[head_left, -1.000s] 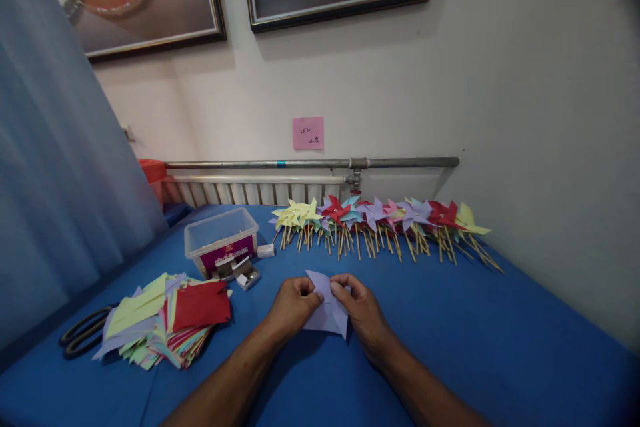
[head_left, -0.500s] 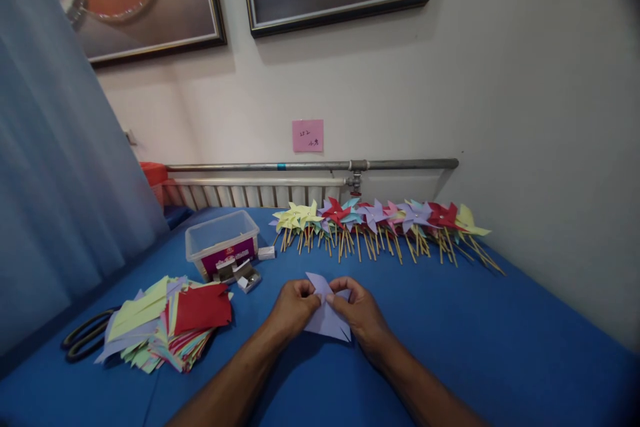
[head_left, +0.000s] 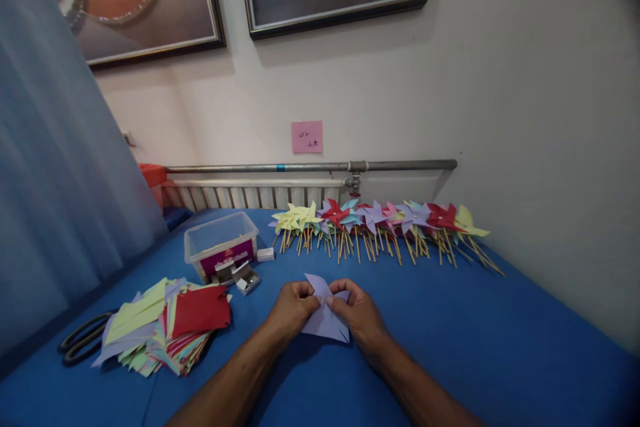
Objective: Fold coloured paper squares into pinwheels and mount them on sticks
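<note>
Both my hands pinch a lilac paper square [head_left: 325, 320] at the middle of the blue table, its cut corners partly folded in. My left hand [head_left: 293, 307] has its fingers curled on the sheet's left side. On the right side my right hand [head_left: 357, 310] grips the same sheet, thumb pressed to its centre. A row of finished paper pinwheels [head_left: 380, 220] on wooden sticks lies along the back of the table, beyond my hands.
A stack of coloured paper squares [head_left: 165, 323] lies at the left, with black scissors [head_left: 80, 343] beside it. A clear plastic box [head_left: 220, 243] and small open cartons [head_left: 240, 273] sit behind the stack. A radiator [head_left: 250, 193] and pipe run along the wall.
My fingers have drawn closer together over the sheet's centre, and the lilac paper is folded in a little more. The camera has shifted slightly.
</note>
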Available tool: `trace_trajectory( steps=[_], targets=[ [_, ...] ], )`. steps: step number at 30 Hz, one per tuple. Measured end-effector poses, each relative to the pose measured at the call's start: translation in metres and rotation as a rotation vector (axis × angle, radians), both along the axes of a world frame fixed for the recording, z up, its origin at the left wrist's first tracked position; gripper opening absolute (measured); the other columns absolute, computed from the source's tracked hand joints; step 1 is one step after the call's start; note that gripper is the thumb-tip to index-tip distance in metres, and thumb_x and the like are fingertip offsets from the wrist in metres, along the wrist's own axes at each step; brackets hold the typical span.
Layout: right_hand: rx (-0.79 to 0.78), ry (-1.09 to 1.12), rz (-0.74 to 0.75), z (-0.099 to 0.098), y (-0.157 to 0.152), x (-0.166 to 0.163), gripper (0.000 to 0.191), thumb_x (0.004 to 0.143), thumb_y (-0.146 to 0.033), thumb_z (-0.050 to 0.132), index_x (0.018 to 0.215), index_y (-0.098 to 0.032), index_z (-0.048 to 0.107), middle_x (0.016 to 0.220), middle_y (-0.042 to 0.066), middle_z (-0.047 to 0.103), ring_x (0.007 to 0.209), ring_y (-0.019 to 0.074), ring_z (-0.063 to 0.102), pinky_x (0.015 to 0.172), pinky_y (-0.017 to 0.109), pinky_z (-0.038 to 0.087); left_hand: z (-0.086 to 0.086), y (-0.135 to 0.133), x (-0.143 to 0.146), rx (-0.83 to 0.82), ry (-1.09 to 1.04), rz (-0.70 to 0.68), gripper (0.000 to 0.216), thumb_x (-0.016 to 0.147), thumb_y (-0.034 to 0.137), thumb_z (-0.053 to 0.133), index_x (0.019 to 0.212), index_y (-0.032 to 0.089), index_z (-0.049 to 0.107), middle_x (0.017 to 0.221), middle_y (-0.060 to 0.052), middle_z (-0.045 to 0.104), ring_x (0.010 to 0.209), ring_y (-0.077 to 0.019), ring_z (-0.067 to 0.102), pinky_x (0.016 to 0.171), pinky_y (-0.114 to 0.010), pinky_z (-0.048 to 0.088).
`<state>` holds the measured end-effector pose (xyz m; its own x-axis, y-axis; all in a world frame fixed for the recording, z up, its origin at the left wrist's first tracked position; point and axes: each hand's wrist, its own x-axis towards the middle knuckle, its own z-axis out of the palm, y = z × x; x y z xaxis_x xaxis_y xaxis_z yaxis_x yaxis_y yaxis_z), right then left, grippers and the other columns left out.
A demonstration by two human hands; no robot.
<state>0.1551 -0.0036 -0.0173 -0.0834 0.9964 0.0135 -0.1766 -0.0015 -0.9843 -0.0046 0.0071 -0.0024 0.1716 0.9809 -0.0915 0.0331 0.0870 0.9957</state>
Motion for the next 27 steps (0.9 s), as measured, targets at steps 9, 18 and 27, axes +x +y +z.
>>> trace_trajectory(
  steps=[9, 18, 27],
  targets=[
    [0.089, -0.027, -0.052, 0.0028, 0.0008, 0.0019, 0.044, 0.069, -0.061, 0.081, 0.085, -0.021, 0.069, 0.075, -0.001, 0.063, 0.063, 0.0148, 0.054, 0.06, 0.028, 0.045, -0.0002, -0.0002, 0.0022, 0.056, 0.065, 0.022, 0.025, 0.062, 0.035, 0.066, 0.058, 0.022, 0.046, 0.048, 0.008, 0.041, 0.045, -0.0072, 0.031, 0.046, -0.024, 0.022],
    [0.029, -0.048, -0.015, 0.0002, 0.0023, 0.0022, 0.039, 0.064, -0.051, 0.084, 0.081, -0.023, 0.064, 0.065, -0.003, 0.063, 0.056, 0.0144, 0.054, 0.055, 0.027, 0.043, 0.0013, -0.0013, 0.0004, 0.062, 0.088, 0.012, 0.021, 0.066, 0.029, 0.065, 0.057, 0.021, 0.047, 0.049, 0.007, 0.041, 0.045, -0.0077, 0.032, 0.047, -0.024, 0.022],
    [0.048, -0.097, -0.021, 0.0042, 0.0025, 0.0038, 0.036, 0.065, -0.048, 0.081, 0.082, -0.023, 0.061, 0.066, -0.004, 0.061, 0.056, 0.0142, 0.053, 0.055, 0.027, 0.043, 0.0028, -0.0004, 0.0006, 0.05, 0.101, 0.016, 0.019, 0.067, 0.027, 0.064, 0.059, 0.021, 0.048, 0.048, 0.007, 0.042, 0.045, -0.0076, 0.031, 0.046, -0.024, 0.022]
  ],
)
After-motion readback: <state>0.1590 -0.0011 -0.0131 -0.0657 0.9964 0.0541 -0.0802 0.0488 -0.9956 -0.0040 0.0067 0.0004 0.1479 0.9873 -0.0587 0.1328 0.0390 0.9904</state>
